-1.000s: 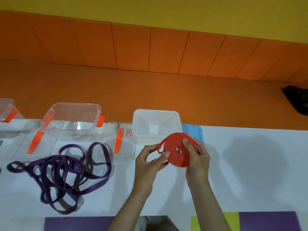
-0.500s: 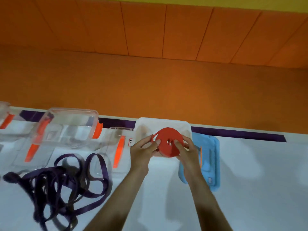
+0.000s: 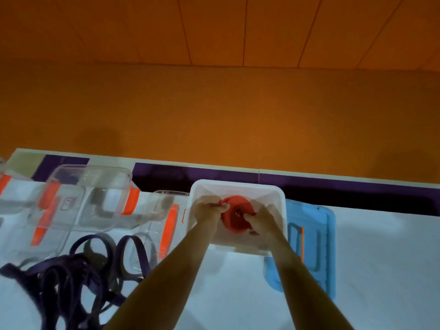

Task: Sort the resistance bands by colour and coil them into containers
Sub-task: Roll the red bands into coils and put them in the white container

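Dim, warm-toned frame, soft throughout. Motion blur smears the left hand, right hand, red band and purple bands. The white desk reads bluish with soft shadows beside the forearms; the clear containers carry faint glare, and the desk's far edge slants with wide-angle distortion.

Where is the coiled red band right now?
Head view, centre: the coiled red band is inside the white tub, held by the left hand and right hand; a blue lid lies right of it.

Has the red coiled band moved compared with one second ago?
Yes. The red coiled band went away from the person: it was held in front of the white container, and now it is inside it.
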`<state>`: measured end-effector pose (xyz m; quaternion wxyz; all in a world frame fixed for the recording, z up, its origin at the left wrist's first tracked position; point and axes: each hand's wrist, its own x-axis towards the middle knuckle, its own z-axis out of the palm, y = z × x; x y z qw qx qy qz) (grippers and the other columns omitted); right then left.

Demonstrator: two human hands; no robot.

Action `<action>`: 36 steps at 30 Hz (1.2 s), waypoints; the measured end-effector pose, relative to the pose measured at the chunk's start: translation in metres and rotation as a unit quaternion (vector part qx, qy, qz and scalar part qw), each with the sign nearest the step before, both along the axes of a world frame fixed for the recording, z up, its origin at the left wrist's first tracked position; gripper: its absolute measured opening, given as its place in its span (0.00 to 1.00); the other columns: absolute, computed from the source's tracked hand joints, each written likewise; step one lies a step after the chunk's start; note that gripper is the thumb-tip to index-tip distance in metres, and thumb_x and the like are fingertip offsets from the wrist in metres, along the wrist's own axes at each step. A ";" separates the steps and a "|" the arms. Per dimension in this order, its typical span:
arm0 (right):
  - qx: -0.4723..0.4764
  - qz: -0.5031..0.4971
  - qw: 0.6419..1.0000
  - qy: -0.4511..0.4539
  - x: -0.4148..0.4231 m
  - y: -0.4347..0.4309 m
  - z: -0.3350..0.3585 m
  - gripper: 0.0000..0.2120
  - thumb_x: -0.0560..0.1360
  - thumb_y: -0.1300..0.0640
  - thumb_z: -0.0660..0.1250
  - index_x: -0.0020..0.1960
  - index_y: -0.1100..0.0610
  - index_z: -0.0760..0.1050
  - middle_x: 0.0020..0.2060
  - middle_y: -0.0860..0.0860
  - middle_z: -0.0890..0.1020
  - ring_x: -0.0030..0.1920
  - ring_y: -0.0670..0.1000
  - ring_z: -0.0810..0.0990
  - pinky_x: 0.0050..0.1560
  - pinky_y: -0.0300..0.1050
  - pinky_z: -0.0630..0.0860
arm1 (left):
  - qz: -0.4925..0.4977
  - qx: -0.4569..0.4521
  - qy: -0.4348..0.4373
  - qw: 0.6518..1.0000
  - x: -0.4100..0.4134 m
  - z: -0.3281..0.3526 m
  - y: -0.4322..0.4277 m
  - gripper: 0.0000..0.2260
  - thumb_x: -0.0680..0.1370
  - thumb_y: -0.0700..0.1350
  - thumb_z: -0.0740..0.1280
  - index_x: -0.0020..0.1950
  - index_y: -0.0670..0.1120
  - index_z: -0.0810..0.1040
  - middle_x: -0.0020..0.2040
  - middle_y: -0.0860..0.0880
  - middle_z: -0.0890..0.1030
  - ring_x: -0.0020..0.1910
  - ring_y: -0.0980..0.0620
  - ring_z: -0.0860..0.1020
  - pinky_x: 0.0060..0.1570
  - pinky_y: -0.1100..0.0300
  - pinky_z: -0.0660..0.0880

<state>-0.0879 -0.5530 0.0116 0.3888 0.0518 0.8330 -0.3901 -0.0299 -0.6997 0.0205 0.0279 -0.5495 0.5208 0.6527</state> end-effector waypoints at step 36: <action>0.087 0.226 0.890 0.386 0.182 -0.050 0.104 0.11 0.84 0.51 0.66 0.64 0.51 0.80 0.56 0.49 0.85 0.53 0.53 0.86 0.55 0.50 0.82 | -0.513 -0.574 -0.021 0.638 0.211 0.114 -0.094 0.07 0.80 0.40 0.70 0.54 0.49 0.84 0.46 0.50 0.86 0.43 0.50 0.84 0.42 0.56 0.81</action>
